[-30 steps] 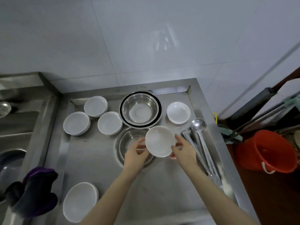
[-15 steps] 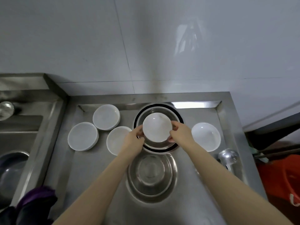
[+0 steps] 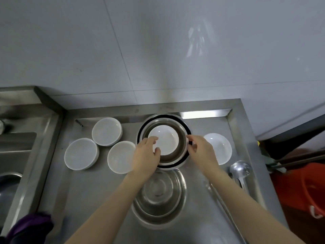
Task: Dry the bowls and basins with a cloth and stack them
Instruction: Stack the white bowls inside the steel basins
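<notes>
At the back centre of the steel counter (image 3: 91,194), a white bowl (image 3: 165,139) sits upright inside a black-rimmed steel basin (image 3: 182,136), ringed by the basin wall. The left hand (image 3: 146,153) covers the bowl's near-left rim with thumb and fingers curved. Whether it pinches the rim or only rests there cannot be told. The right hand (image 3: 200,150) hovers over the basin's right rim with fingers loosely spread, holding nothing and clear of the bowl.

The bowl is round, so no grasp axis applies. The relation that matters is lateral. Three upright white bowls (image 3: 106,131) (image 3: 81,153) (image 3: 121,156) are clustered left of the basin, the closest just beside the left wrist. A single white bowl (image 3: 220,147) lies just right of the right hand and is partly hidden by it. Each hand therefore probably has its next bowl on its own side, reached outward.

A second steel basin (image 3: 158,196) sits under the forearms, near the front. The counter's raised lip bounds the back and right, and a steel ladle (image 3: 240,169) lies near the right front. Open room remains at the left front. A purple cloth-like item (image 3: 29,228) sits at the far lower left, well apart from both hands.
</notes>
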Motion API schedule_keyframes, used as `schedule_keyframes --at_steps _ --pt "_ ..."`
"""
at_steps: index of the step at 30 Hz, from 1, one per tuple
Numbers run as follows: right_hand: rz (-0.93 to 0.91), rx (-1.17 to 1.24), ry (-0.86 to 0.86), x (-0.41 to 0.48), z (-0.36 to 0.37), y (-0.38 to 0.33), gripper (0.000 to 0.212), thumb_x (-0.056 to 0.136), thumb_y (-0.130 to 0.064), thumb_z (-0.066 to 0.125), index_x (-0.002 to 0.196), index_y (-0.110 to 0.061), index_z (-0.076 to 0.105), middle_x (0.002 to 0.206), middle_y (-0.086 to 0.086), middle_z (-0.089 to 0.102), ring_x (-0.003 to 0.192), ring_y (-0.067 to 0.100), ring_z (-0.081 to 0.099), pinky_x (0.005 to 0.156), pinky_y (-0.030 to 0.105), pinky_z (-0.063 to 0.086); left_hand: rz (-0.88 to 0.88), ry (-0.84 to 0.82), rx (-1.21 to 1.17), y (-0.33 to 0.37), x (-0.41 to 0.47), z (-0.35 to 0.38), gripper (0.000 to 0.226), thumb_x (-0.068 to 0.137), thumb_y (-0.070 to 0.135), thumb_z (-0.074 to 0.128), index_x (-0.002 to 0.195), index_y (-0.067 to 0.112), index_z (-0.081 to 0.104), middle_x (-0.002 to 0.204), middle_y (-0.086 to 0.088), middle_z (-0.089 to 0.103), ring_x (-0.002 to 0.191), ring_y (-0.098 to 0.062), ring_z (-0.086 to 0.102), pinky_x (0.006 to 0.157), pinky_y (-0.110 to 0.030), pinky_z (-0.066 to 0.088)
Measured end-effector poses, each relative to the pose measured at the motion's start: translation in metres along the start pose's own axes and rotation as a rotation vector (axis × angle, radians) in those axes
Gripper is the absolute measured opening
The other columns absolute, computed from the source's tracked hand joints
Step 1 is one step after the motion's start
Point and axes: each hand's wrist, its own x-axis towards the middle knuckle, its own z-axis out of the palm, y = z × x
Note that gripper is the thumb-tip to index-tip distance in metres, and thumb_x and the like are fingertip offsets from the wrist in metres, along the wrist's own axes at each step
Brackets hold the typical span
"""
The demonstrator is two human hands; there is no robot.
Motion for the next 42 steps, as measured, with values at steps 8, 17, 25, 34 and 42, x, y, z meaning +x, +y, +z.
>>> schedule_keyframes --at_steps 8,17,25,34,42 --pt "0.073 -0.571 -0.156 -0.010 -0.072 0.092 0.115 0.066 -0.051 0.082 0.156 -0.026 0.016 0.164 0.001 0.013 0.148 0.027 0.017 0.120 0.040 0.019 0.405 -0.187 0.225 0.063 0.010 0.074 0.072 0.069 0.035 0.074 0.134 0.013 0.052 0.129 -0.003 0.057 0.126 -0.027 0.044 0.103 -0.043 0.042" --pt "-0.002 -0.511 -0.129 0.007 -0.071 0.121 0.120 0.063 -0.039 0.087 0.156 -0.016 0.016 0.157 0.003 0.031 0.139 0.022 0.038 0.110 0.032 0.034 0.484 -0.207 0.427 0.084 0.030 0.129 0.098 0.054 0.038 0.089 0.136 0.002 0.050 0.131 -0.015 0.058 0.132 -0.035 0.046 0.108 -0.045 0.037" --pt "-0.093 -0.328 0.031 0.001 -0.075 0.087 0.110 0.052 -0.025 0.093 0.148 -0.012 0.040 0.145 0.009 0.046 0.128 0.031 0.048 0.103 0.040 0.045 0.562 -0.016 0.239 0.067 0.032 0.090 0.096 0.048 0.045 0.089 0.129 0.003 0.058 0.126 -0.010 0.062 0.123 -0.031 0.053 0.103 -0.043 0.044" --pt "-0.295 -0.268 -0.221 0.028 -0.015 -0.018 0.106 0.070 -0.029 0.086 0.155 -0.027 0.022 0.157 -0.002 0.029 0.139 0.025 0.032 0.112 0.037 0.033 0.308 0.110 0.220 -0.020 0.028 0.000 0.097 0.054 0.048 0.086 0.136 0.008 0.053 0.135 -0.004 0.057 0.128 -0.024 0.043 0.107 -0.044 0.039" --pt "-0.205 -0.181 -0.283 0.041 0.027 -0.028 0.106 0.066 -0.029 0.088 0.152 -0.032 0.027 0.150 -0.001 0.035 0.138 0.022 0.034 0.112 0.035 0.034 0.179 0.040 0.170 -0.050 0.027 -0.002 0.099 0.058 0.037 0.086 0.144 0.013 0.044 0.145 -0.002 0.048 0.134 -0.024 0.038 0.111 -0.043 0.034"
